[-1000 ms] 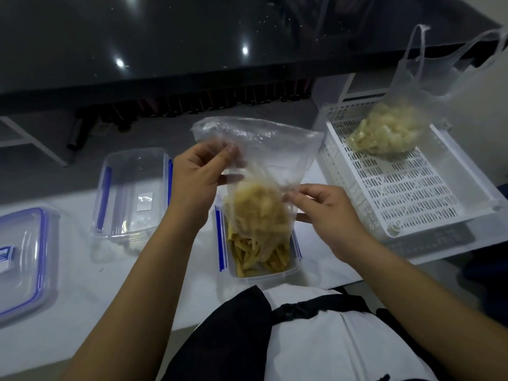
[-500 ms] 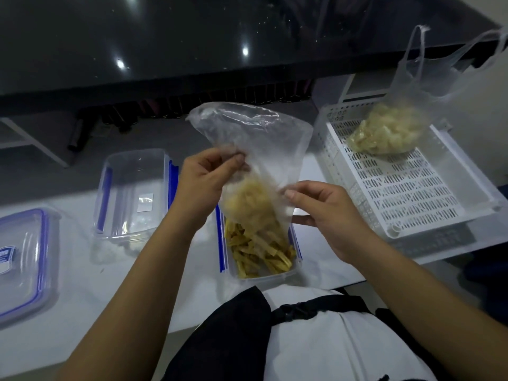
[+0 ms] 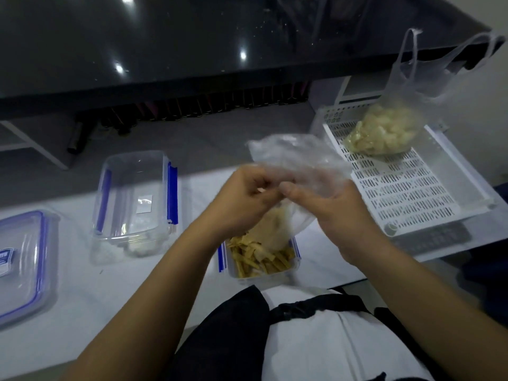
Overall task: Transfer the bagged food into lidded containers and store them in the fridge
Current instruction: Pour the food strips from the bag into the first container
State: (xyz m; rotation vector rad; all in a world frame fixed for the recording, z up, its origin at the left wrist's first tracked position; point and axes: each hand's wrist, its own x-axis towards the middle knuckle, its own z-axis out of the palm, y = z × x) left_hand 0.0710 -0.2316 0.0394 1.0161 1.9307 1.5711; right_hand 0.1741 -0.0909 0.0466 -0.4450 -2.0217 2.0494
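Both hands' grip pinching clear bag (image 3: 297,158) over container (image 3: 261,259); white countertop (image 3: 82,292), dark glossy counter (image 3: 192,37).

The scene is dim and slightly cool, lit from overhead: three small ceiling lights glare as white spots on the glossy dark surface (image 3: 192,50) across the top. The white counter (image 3: 82,292) is the brightest area, its far edge falling into grey shadow. The hands and the clear bag (image 3: 299,158) between them are smeared by motion blur, so the fingers (image 3: 258,185) lose their outlines. Detail is soft and noisy throughout. Wide-angle distortion bends straight edges near the borders, stretching the white perforated tray (image 3: 428,199) and the forearms at the bottom.
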